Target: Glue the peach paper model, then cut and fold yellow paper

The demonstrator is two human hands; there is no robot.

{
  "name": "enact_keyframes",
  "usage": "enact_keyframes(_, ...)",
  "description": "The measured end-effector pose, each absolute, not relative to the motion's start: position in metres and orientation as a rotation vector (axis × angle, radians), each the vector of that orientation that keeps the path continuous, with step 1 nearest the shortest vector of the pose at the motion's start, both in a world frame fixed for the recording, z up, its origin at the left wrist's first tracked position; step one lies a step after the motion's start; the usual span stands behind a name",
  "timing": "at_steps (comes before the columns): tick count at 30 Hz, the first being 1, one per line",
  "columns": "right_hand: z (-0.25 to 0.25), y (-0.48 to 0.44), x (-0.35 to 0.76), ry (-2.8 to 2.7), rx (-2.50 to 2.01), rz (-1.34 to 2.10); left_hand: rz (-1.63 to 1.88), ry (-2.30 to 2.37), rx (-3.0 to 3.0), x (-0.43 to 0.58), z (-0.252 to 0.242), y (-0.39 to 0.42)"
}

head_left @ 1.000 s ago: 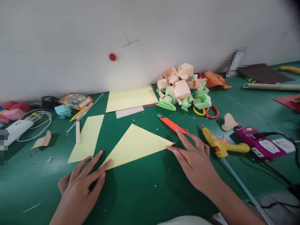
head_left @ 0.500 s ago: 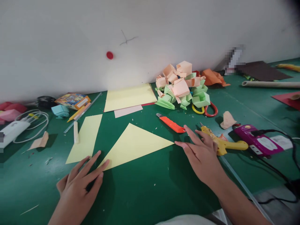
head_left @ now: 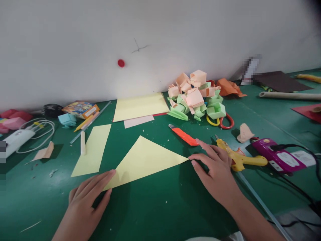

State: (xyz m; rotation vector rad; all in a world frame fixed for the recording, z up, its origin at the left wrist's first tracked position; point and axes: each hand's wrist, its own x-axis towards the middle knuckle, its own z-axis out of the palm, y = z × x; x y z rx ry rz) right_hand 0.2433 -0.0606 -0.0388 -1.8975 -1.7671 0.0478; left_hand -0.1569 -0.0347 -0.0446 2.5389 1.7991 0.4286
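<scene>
A pale yellow triangle of folded paper [head_left: 146,162] lies flat on the green table, its long edge toward me. My left hand [head_left: 89,197] rests over its left corner, fingers stretched out side by side and thumb apart. At the opposite corner, the index fingertip of my right hand [head_left: 217,170] touches the tip of the paper, with the fingers spread. An orange box cutter [head_left: 184,135] lies just beyond that hand. To its right is a yellow glue gun [head_left: 232,154]. A cut yellow paper strip [head_left: 94,152] sits beyond my left hand, with a white stick [head_left: 82,143] across it.
Pink and green folded paper pieces [head_left: 195,97] are heaped against the wall, scissors [head_left: 227,121] beside them. Yellow sheets [head_left: 141,106] lie at the back. A purple power strip [head_left: 279,154] with black cables is at right; a white charger [head_left: 18,142] with its cord is at left.
My left hand's fingers have drawn together over the paper's left corner. My right hand stays at the right tip, thumb slightly lower. The whole view has shifted slightly.
</scene>
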Motion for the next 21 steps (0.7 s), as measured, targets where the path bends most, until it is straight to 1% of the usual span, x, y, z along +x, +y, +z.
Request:
enact_keyframes(9,-0.039,-0.061,0.239,-1.807,-1.91,0.053,0.391,1.791,2.504,-0.171,-0.047,-0.031)
enact_keyframes(17,-0.038,-0.061,0.239,-1.834,-1.833,0.059,0.502,1.769,2.436,-0.158,-0.04,-0.033)
enact_keyframes(21,-0.038,-0.061,0.239,-1.852,-1.804,0.081,0.527,1.773,2.419,-0.162,-0.044,-0.034)
